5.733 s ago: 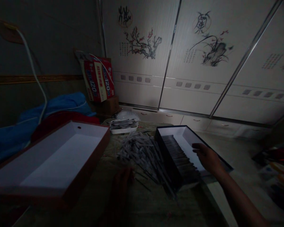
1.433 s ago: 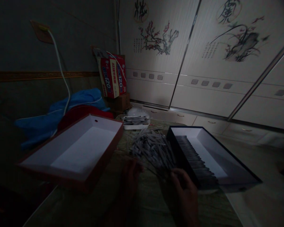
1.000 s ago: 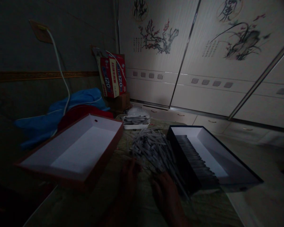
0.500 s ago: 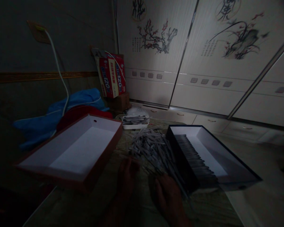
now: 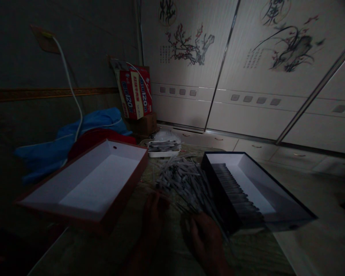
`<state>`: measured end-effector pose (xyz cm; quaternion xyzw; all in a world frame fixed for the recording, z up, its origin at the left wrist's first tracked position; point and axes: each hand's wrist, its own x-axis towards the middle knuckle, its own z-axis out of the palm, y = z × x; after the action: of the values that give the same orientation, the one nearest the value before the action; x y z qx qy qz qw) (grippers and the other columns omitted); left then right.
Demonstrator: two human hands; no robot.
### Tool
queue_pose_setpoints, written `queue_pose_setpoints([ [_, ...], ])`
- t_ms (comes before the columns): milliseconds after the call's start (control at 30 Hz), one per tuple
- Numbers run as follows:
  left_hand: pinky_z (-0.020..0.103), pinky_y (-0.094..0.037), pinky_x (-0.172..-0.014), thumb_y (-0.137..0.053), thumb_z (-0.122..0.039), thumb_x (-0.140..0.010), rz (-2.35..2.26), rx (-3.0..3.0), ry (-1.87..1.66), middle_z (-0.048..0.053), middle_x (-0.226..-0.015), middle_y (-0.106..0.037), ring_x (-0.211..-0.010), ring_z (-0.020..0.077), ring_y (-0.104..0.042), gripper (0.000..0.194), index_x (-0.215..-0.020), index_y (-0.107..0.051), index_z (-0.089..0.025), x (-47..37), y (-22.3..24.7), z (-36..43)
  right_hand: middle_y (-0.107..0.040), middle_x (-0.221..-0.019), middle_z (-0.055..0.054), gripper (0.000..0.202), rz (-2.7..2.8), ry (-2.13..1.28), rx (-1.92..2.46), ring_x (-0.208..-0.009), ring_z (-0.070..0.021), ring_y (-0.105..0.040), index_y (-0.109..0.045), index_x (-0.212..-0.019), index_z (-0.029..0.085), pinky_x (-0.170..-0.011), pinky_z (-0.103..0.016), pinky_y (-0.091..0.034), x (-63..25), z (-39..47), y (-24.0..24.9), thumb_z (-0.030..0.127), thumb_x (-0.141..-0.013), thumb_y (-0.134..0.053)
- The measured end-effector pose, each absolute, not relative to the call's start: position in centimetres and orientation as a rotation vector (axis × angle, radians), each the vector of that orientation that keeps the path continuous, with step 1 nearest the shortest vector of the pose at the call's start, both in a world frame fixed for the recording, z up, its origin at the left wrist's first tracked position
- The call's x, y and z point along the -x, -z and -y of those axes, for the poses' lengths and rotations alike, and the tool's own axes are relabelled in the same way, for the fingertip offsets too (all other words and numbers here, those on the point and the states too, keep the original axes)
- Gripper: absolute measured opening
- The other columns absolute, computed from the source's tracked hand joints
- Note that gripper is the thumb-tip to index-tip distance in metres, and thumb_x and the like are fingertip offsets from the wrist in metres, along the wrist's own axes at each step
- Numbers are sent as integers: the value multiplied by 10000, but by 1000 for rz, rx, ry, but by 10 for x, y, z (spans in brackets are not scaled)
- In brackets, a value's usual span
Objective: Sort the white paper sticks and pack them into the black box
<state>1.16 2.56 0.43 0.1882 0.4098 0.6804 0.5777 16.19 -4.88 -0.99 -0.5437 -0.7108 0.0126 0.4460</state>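
Note:
In the dim light, a loose pile of thin grey, pen-like sticks (image 5: 184,176) lies on the table in front of me. My left hand (image 5: 154,211) is closed at the near left of the pile, its fingertips pinched; what they hold is too dark to make out. To its right, my right hand (image 5: 204,234) is curled closed around a few thin dark sticks (image 5: 185,209) whose ends point up and left. Beside it stands a black box (image 5: 224,201) with a white inside, where similar dark sticks (image 5: 237,191) lie side by side in a row.
An open red box (image 5: 126,191) with a white inside stands at the left. Behind the pile sits a white tray (image 5: 164,153) of more sticks. Further back are blue cloth (image 5: 94,124), a red printed carton (image 5: 136,94) and a white cable (image 5: 70,82) along the wall.
My right hand has shifted slightly, and the thin sticks at its fingertips show a little more clearly. My left hand stays almost in place. The pile and boxes look the same.

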Motion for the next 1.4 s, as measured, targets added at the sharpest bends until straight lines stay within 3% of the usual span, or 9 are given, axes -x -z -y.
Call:
queue_pose_setpoints([
  [300,219,-403,-475,-666,-388,-633,-1023,-718,-1448,-27,-566,-585,-484,103,-520,247,-663,-575,-160,-15,-6,-20,-607,-698,-40,190,1777,-122,1382,-621,-141,-580,-600,-784,181,-594,-242,-442,-162,47,11,218,-848,-425],
  [433,245,-444,-510,-660,-374,-647,-962,-874,-1218,-8,-579,-606,-512,128,-552,234,-693,-593,-155,-24,-4,-9,-647,-805,-51,185,1629,-253,1425,-710,-153,-612,-589,-904,188,-625,-234,-467,-158,48,6,286,-862,-438],
  [533,263,-482,-595,-699,-300,-625,-862,-861,-1066,23,-664,-641,-646,167,-610,191,-694,-617,-142,-34,6,-3,-658,-885,-61,240,1527,-309,1415,-789,-164,-621,-564,-994,185,-678,-242,-481,-159,50,4,330,-874,-415],
  [667,278,-493,-526,-668,-226,-672,-779,-541,-1135,20,-630,-652,-553,170,-627,99,-702,-607,-154,-34,15,-9,-652,-904,-75,350,1374,-358,1414,-818,-180,-615,-563,-999,168,-692,-262,-481,-167,51,6,384,-904,-305],
  [733,261,-506,-564,-624,-140,-707,-728,-295,-1217,29,-626,-666,-563,152,-639,32,-677,-612,-146,-27,15,-16,-656,-871,-71,368,1305,-360,1442,-792,-180,-616,-581,-958,169,-674,-257,-479,-170,49,9,395,-905,-295],
  [800,240,-517,-611,-543,-49,-743,-659,-66,-1272,27,-628,-680,-592,132,-652,147,-664,-619,-147,-19,12,-22,-660,-832,-64,347,1281,-351,1473,-756,-177,-615,-593,-919,170,-648,-247,-475,-171,46,12,394,-897,-330],
  [1067,246,-529,-549,-401,-28,-814,-565,102,-1366,45,-577,-680,-534,134,-649,303,-643,-628,-133,-4,2,-32,-640,-757,-53,215,1655,-294,1567,-684,-155,-584,-613,-818,152,-615,-220,-435,-144,20,-5,231,-850,-415],
  [1200,230,-507,-489,-412,-41,-809,-616,124,-1419,31,-530,-652,-484,125,-625,281,-630,-611,-127,1,0,-36,-634,-818,-58,195,1998,-128,1723,-763,-153,-576,-623,-829,163,-653,-208,-400,-129,-18,-12,109,-794,-439],
  [1400,208,-489,-461,-477,-45,-766,-681,118,-1447,24,-518,-640,-463,116,-610,193,-662,-615,-132,0,4,-37,-632,-825,-80,204,2162,-23,1725,-795,-191,-568,-633,-819,173,-666,-252,-373,-108,-61,-10,77,-768,-461],
])
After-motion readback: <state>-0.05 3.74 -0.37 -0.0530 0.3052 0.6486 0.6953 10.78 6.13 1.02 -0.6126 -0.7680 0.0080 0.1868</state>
